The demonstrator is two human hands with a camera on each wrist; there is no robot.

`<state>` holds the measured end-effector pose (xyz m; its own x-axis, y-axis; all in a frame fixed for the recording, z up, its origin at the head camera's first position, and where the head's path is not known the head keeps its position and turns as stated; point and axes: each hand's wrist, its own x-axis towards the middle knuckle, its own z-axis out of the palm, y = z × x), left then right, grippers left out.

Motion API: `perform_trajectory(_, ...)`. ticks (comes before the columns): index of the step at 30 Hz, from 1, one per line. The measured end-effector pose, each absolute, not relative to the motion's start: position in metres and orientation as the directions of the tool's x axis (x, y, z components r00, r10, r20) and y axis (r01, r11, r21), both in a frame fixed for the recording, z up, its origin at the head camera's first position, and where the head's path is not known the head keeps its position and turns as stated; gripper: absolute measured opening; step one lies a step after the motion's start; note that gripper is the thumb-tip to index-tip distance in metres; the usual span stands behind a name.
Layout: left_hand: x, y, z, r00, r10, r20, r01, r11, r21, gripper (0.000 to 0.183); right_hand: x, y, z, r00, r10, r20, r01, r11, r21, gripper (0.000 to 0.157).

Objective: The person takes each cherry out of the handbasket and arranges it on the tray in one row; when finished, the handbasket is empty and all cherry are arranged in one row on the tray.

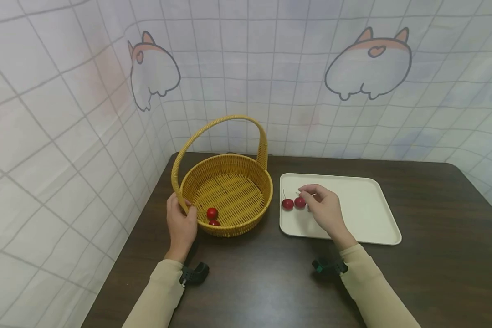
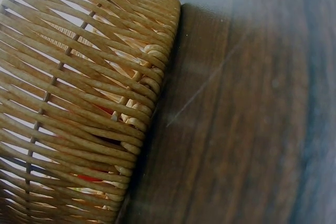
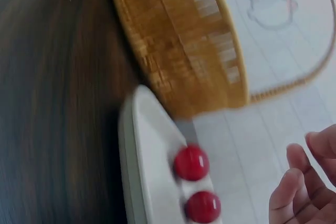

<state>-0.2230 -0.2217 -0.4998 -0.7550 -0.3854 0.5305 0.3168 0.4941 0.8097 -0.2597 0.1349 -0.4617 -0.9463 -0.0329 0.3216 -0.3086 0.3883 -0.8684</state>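
Note:
My left hand grips the yellow wicker basket at its left side, where the tall handle meets the rim. Two red cherries lie inside the basket near its front left. Over the left part of a white tray, my right hand hovers close to two dark red cherries with stems. The left one and the right one sit side by side. In the right wrist view, the loosely bent fingers are apart from both cherries, with nothing seen between them.
The basket and tray stand on a dark wooden table, with a narrow gap between them. A grid-patterned cloth with cartoon animals hangs behind and along the left side. The basket's handle arches high above its rim.

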Motion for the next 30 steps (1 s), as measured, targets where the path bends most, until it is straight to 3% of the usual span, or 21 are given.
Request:
perform_trajectory(8, -0.224, -0.223, -0.499, -0.751, -0.388, 0.534, 0.323, 0.489, 0.810, 0.007, -0.258, 0.083, -0.445, -0.915, -0.111, 0.389, -0.404, 0.267, -0.875, 0.016)
perform_trajectory(14, -0.223, -0.221, -0.500, -0.755, -0.400, 0.519, 0.313, 0.476, 0.822, 0.008, -0.256, 0.046, -0.437, -0.901, -0.235, 0.364, -0.416, 0.234, -0.879, 0.016)
perform_trajectory(22, -0.224, -0.221, -0.500, -0.743, -0.399, 0.538, 0.330, 0.481, 0.813, 0.008, -0.261, 0.002, -0.436, -0.857, -0.386, 0.341, -0.493, 0.419, -0.763, 0.015)
perform_trajectory(30, -0.225, -0.222, -0.500, -0.736, -0.396, 0.549, 0.336, 0.490, 0.804, 0.009, -0.275, -0.028, -0.437, -0.818, -0.511, 0.264, -0.531, 0.495, -0.687, 0.020)
